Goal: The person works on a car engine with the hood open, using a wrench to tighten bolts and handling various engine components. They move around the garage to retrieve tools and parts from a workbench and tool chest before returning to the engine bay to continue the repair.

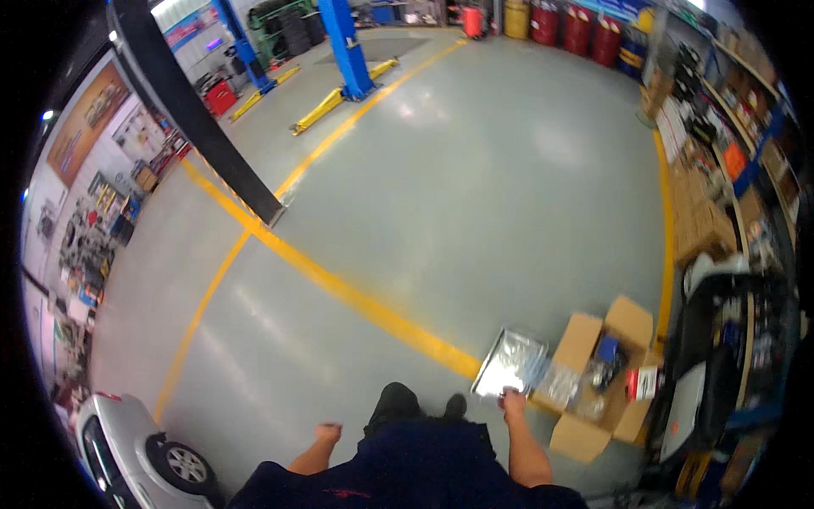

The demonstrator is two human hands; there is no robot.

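Observation:
My left hand [329, 433] hangs over the grey floor beside my leg. Its fingers look loosely curled, with nothing visible in them. To the right of my legs, my right hand [513, 405] is closed in front of the near edge of a shiny metal tray [511, 352]. Whether it touches the tray or holds something small is hidden. Just right of the tray stands an opened cardboard box [579, 332], its flaps spread. Inside lie clear plastic bags [561, 383], a blue item [608, 349] and dark parts. A red-and-white carton [644, 383] rests at its right side.
Loaded shelves [733, 127] line the right side, with a black bin-like object [716, 339] near the box. A dark post [195, 110] rises at left. Beyond stand a blue lift column [346, 51] and several drums [577, 30]. A silver car [127, 458] is at lower left.

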